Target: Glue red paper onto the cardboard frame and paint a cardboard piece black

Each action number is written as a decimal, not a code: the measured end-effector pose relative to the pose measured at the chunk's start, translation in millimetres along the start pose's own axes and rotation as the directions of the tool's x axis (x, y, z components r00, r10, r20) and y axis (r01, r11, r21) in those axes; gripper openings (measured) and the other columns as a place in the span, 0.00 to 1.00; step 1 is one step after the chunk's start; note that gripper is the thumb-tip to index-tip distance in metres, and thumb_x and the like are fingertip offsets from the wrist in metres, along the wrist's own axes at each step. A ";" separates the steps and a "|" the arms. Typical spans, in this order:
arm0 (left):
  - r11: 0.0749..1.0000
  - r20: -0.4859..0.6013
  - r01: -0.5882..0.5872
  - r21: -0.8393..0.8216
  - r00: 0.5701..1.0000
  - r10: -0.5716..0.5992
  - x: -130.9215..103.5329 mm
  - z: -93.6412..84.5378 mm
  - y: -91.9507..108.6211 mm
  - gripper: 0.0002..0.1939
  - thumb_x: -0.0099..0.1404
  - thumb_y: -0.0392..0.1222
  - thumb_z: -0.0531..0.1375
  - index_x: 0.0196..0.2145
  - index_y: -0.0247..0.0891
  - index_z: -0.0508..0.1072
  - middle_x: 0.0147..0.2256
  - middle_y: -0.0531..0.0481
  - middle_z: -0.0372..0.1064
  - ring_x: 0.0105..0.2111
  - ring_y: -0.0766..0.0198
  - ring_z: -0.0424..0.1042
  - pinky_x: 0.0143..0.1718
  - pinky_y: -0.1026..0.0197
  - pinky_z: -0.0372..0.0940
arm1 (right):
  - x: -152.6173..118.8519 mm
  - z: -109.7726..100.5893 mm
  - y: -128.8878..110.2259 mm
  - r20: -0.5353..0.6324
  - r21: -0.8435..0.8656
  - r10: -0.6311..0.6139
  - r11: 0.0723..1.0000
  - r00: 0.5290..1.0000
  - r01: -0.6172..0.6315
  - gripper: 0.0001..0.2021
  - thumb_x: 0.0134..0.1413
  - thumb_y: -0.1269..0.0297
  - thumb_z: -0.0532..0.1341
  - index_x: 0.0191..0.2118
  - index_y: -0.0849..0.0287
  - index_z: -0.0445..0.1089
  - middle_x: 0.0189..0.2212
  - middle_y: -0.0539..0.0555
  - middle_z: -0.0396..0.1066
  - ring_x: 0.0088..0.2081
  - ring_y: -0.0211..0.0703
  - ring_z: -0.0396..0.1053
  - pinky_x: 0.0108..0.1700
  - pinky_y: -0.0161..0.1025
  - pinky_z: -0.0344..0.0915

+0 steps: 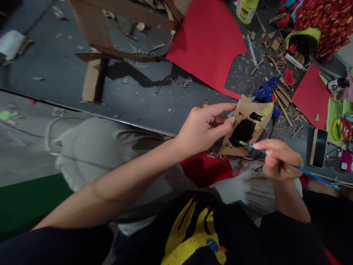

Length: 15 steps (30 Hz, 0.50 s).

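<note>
My left hand (pixel 205 129) pinches the left edge of a small brown cardboard piece (pixel 228 148) between thumb and fingers, tilting it up at the table's front edge. A large black paint patch (pixel 244 131) covers its middle, with a smaller black mark above and pale yellow paint along the right side. In my right hand (pixel 284 159) is a thin blue paintbrush (pixel 306 170), held like a pen. Its bristle tip touches the lower part of the black patch. Behind the cardboard lies a blue glue gun (pixel 265 92), partly hidden.
Red paper sheets (pixel 204 44) lie on the grey table (pixel 143 106) among cardboard scraps. A cardboard frame (pixel 95 33) stands at left. At right are a phone (pixel 318 148), scissors (pixel 346 129), a yellow bottle (pixel 246 10) and a red textured object (pixel 325 25).
</note>
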<state>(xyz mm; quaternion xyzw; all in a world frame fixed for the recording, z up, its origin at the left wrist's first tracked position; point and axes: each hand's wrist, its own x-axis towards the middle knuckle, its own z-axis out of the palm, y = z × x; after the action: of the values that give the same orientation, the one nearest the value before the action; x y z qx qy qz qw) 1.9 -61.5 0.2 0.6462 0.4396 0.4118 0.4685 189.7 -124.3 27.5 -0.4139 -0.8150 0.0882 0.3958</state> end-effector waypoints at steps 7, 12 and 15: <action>0.998 0.021 0.018 -0.060 1.000 -0.017 -0.8 6.1 -2.1 0.16 0.59 0.43 0.56 0.43 0.34 0.74 0.21 0.53 0.72 0.20 0.69 0.68 0.21 0.71 0.63 | 3.6 4.0 0.1 -0.153 -0.020 -0.123 0.992 0.980 0.122 0.01 0.58 0.68 0.57 0.36 0.58 0.64 0.31 0.51 0.75 0.33 0.37 0.74 0.30 0.35 0.74; 0.996 0.007 0.040 -0.082 0.999 -0.039 -1.6 7.4 -1.5 0.17 0.59 0.43 0.57 0.43 0.32 0.74 0.21 0.53 0.72 0.20 0.69 0.69 0.20 0.71 0.64 | 4.1 0.8 3.3 -0.206 -0.140 -0.196 0.976 0.959 0.170 0.02 0.58 0.68 0.57 0.37 0.59 0.63 0.31 0.51 0.74 0.32 0.36 0.75 0.31 0.34 0.74; 0.994 0.002 0.055 -0.092 0.999 -0.055 -1.3 7.3 -1.3 0.17 0.58 0.43 0.57 0.44 0.33 0.74 0.22 0.53 0.73 0.20 0.70 0.69 0.21 0.72 0.64 | 1.7 -5.1 3.4 -0.227 -0.202 -0.202 0.967 0.953 0.157 0.03 0.58 0.66 0.57 0.38 0.57 0.62 0.31 0.51 0.74 0.33 0.37 0.74 0.32 0.36 0.75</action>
<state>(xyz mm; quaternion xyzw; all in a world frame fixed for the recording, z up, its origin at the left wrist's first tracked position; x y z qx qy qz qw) 8.2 -64.3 -2.8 0.6116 0.4377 0.4188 0.5089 194.9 -121.8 30.3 -0.3800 -0.7985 -0.0748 0.4608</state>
